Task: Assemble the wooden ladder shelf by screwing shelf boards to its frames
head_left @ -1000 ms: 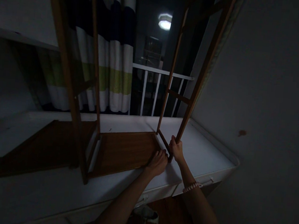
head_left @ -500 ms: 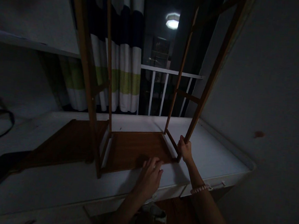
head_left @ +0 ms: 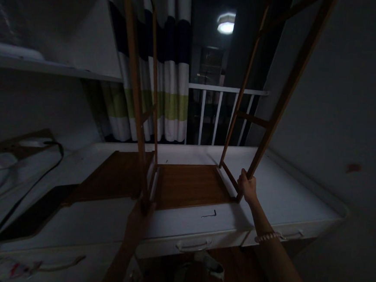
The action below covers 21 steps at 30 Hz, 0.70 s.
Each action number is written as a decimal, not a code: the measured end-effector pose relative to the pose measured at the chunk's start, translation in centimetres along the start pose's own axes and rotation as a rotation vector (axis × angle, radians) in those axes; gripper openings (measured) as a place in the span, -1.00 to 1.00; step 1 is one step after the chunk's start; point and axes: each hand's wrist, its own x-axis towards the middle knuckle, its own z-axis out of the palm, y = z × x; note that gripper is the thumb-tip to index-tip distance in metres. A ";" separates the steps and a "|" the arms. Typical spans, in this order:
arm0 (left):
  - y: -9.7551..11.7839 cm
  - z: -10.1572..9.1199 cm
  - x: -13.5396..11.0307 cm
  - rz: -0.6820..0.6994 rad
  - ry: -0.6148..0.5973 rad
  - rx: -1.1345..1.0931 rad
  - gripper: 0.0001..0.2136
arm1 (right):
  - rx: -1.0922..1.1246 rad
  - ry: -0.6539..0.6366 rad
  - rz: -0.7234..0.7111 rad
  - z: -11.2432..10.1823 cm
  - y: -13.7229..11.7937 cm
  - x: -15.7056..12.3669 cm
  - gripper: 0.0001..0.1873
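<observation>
A tall brown wooden rack frame [head_left: 137, 80] stands on the white desk top, with a flat wooden shelf panel [head_left: 192, 185] low between its uprights. My left hand [head_left: 140, 217] is closed around the foot of the near left upright. On the other side, my right hand [head_left: 247, 187] grips the near right upright just above its base. Between the hands, in front of the panel, lies a small L-shaped hex key [head_left: 209, 214]. Further left another wooden panel [head_left: 113, 176] rests on the desk. The top of the frame runs out of view.
A power strip [head_left: 14, 149] with plugs and a black cable [head_left: 27, 191] lie at the left, below a white overhead shelf [head_left: 50, 67]. White railing [head_left: 227, 90] and a striped curtain [head_left: 175, 88] stand behind. A wall [head_left: 339, 118] bounds the right.
My left hand has moved left from the panel's front edge to the near left upright and closed on it, uncovering the hex key. My right hand keeps its grip; the view has shifted left.
</observation>
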 end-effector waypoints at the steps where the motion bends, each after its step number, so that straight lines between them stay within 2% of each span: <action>1: 0.3 0.2 0.2 -0.006 0.003 0.013 -0.66 | 0.006 -0.002 0.003 0.0 0.0 0.0 -0.49; 7: 0.2 1.0 1.6 0.053 -0.010 -0.089 -0.54 | 0.030 -0.007 0.032 0.0 0.1 0.0 -0.47; 14: -0.5 1.5 1.3 -0.021 -0.048 -0.246 -0.48 | 0.015 0.000 0.024 0.1 -0.2 -0.3 -0.48; 18: -1.1 1.0 1.5 0.046 -0.192 -0.379 -0.44 | -0.021 -0.007 -0.004 0.1 -0.3 -0.2 -0.49; 21: -2.6 0.4 2.2 0.030 -0.271 -0.396 -0.40 | -0.029 -0.009 -0.002 0.2 -0.3 -0.2 -0.49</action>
